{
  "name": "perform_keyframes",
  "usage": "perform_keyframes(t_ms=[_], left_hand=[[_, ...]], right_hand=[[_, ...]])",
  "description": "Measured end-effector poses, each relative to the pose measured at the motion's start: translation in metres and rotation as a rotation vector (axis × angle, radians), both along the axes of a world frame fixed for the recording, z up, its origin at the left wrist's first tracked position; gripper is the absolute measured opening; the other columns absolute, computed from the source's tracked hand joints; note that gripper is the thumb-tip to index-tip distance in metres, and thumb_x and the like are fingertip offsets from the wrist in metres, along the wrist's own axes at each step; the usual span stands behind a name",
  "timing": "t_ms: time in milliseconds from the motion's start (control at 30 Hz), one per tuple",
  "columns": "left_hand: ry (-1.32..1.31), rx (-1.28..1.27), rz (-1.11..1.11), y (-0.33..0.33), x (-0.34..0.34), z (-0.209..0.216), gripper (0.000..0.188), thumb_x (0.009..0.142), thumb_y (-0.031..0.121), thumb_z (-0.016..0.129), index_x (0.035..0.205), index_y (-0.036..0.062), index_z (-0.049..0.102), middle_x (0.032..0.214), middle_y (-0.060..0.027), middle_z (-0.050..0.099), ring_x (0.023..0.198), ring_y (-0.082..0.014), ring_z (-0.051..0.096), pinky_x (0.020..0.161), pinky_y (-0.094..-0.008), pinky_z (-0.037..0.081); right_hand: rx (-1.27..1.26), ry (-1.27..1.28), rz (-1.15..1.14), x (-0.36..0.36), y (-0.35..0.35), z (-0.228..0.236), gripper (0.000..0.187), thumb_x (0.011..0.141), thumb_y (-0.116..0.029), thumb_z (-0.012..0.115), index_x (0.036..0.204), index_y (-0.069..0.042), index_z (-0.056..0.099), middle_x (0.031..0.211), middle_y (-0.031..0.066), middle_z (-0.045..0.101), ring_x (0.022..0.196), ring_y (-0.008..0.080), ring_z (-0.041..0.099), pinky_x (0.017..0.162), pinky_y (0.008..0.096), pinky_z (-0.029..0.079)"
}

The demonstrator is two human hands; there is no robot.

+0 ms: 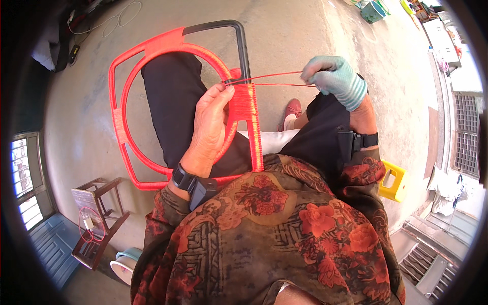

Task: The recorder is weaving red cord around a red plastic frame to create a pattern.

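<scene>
A square frame with a round ring inside it (pixel 116 122) rests on my lap, mostly wound with shiny red cord. Its far right corner is bare black tubing (pixel 243 48). My bare left hand (pixel 209 114) grips the frame where a wide wound band (pixel 244 104) joins ring and outer bar, thumb on the band's far end. My right hand (pixel 335 81), in a light blue-green knit glove, is closed on the red cord (pixel 277 75) out to the right. Two strands run taut between the frame and that hand. The left fingertips are partly hidden behind the band.
A small wooden stool (pixel 99 216) with a red loop on it stands at the left, near a pale basin (pixel 123 267). A yellow plastic stool (pixel 392 181) is by my right elbow. A green bucket (pixel 372 12) stands far right. Someone's red shoe (pixel 292 110) shows beyond my lap.
</scene>
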State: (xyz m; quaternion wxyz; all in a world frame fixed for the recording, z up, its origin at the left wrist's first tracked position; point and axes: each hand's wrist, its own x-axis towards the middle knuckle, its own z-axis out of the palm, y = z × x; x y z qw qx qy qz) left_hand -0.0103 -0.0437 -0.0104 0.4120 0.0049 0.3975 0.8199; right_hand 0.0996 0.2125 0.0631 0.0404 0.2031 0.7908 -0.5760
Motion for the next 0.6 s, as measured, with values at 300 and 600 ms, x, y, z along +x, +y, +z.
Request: perform_keyframes(t_ms=[300, 600], left_hand=[[0.055, 0.039, -0.083, -0.004, 0.001, 0.002, 0.012, 0.098, 0.009, 0.052, 0.104, 0.0006, 0.058, 0.101, -0.0081, 0.066, 0.091, -0.0143, 0.064, 0.085, -0.0300, 0.051], [-0.037, 0.064, -0.050, -0.001, 0.001, 0.007, 0.014, 0.097, 0.009, 0.053, 0.105, -0.0008, 0.058, 0.100, -0.0099, 0.067, 0.087, -0.0163, 0.065, 0.082, -0.0312, 0.053]], right_hand=[[0.612, -0.077, 0.308, -0.050, -0.043, -0.065, 0.036, 0.086, -0.022, 0.063, 0.120, -0.008, 0.064, 0.104, 0.0169, 0.069, 0.090, 0.0361, 0.066, 0.083, 0.0380, 0.053], [-0.339, -0.091, 0.474, -0.068, -0.058, -0.100, 0.039, 0.078, -0.002, 0.069, 0.116, -0.003, 0.060, 0.082, 0.0009, 0.062, 0.070, 0.0106, 0.054, 0.060, 0.0274, 0.048]])
